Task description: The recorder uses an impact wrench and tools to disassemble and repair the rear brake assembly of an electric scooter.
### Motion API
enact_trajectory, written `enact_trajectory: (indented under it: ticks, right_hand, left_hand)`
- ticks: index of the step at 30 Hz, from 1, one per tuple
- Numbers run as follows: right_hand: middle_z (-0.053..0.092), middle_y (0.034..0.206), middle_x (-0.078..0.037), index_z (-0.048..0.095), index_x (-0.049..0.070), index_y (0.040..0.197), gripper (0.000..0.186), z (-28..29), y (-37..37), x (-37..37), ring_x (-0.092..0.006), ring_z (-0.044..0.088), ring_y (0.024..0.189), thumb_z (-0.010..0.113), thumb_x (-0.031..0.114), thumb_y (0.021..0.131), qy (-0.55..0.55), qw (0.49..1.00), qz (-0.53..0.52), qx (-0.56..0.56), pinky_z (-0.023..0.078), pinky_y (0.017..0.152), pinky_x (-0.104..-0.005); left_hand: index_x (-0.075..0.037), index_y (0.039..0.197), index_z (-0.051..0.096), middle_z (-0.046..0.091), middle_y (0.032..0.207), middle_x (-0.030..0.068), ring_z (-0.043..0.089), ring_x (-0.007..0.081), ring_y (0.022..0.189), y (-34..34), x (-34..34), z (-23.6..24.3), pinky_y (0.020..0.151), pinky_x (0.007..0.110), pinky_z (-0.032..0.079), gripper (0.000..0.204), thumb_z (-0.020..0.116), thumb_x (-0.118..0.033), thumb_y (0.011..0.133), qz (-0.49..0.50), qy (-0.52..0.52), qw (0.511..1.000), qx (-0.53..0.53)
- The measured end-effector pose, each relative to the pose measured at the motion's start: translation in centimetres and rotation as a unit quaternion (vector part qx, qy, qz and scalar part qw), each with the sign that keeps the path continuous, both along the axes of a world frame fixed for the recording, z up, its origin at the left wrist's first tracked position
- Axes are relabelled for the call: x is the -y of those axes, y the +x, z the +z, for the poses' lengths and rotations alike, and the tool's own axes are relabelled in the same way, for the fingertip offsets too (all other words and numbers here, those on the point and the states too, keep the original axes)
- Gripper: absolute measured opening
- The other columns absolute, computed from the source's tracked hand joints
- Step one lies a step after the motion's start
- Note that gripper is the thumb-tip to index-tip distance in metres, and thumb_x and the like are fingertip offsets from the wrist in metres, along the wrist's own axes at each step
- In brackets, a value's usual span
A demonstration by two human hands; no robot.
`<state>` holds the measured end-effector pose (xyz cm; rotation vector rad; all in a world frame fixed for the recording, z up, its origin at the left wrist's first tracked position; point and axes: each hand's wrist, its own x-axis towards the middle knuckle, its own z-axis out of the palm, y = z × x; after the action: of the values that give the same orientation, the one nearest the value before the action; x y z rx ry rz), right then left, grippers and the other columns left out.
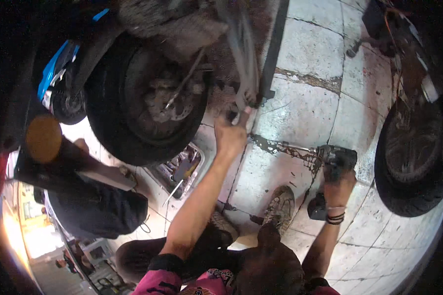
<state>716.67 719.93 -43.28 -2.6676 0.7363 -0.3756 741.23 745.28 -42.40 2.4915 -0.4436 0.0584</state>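
My left hand [230,133], in the middle, has its fingers closed at the lower end of a grey metal arm [241,54] hanging beside a motorcycle wheel [103,113]; the small part between the fingertips is hard to make out. Over at the right, my right hand [339,189] grips a black cordless impact driver [337,157] with a long socket extension [295,146] pointing left, toward my left hand. The wheel's grimy hub [165,101] faces me, with a thin metal rod across it.
Another motorcycle wheel [408,162] stands at the right. A tray of tools [182,169] lies below the near wheel. Dark bodywork [93,206] fills the left, with a blue scooter [54,73] beyond. My shoes [278,211] are on cracked white floor tiles [305,113].
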Motion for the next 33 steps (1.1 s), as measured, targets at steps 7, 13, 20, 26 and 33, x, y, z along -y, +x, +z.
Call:
enact_trajectory:
  ticks: [7,13,20,26,33]
  right_hand:
    - [0.061,0.127,-0.018,0.045,0.002,0.141,0.059,1.1,18.6,-10.6,-0.0272,0.062,0.11,0.061,0.036,0.097,0.479,0.854,0.171,0.112,0.05,0.092,-0.0371]
    - [0.04,0.15,-0.022,0.035,-0.007,0.146,0.079,3.6,24.4,-18.0,-0.0305,0.041,0.136,0.056,0.05,0.097,0.558,0.793,0.16,0.185,0.031,0.113,-0.0368]
    - [0.054,0.136,-0.017,0.04,-0.005,0.143,0.075,5.3,24.9,-16.4,-0.0261,0.055,0.119,0.068,0.043,0.092,0.564,0.779,0.223,0.16,0.045,0.101,-0.0353]
    - [0.045,0.146,-0.016,0.034,0.002,0.149,0.078,3.1,23.5,-14.2,-0.0299,0.052,0.128,0.055,0.056,0.096,0.695,0.69,0.149,0.136,0.044,0.102,-0.0459]
    - [0.068,0.116,-0.01,0.057,0.005,0.131,0.052,-1.9,15.3,-16.2,-0.0202,0.067,0.094,0.055,0.047,0.099,0.691,0.72,0.061,0.026,0.053,0.079,-0.0322]
  left_hand:
    - [0.0,0.11,0.064,0.069,0.103,0.0135,0.061,0.0235,0.098,-4.1,-3.1,12.0,0.093,0.036,0.045,0.035,0.071,-0.03,0.092,0.198,-0.247,0.943,-0.106]
    - [-0.001,0.141,0.039,0.05,0.134,0.0283,0.049,0.0424,0.126,-8.7,-8.5,11.0,0.107,0.046,0.039,0.062,0.068,-0.024,0.091,0.114,-0.136,0.98,-0.09]
    - [-0.007,0.123,0.063,0.066,0.118,0.0192,0.063,0.0316,0.113,-15.2,-31.7,5.9,0.098,0.042,0.05,0.041,0.066,-0.03,0.09,-0.049,0.233,0.857,-0.457]
    - [-0.005,0.116,0.063,0.067,0.112,0.0186,0.066,0.0334,0.103,-8.7,-33.0,6.0,0.088,0.046,0.051,0.043,0.072,-0.033,0.086,0.168,0.182,0.904,-0.348]
    - [-0.011,0.107,0.07,0.065,0.115,0.0123,0.055,0.0322,0.12,-10.3,-37.6,-6.1,0.098,0.046,0.044,0.035,0.073,-0.019,0.074,0.219,0.2,0.951,-0.088]
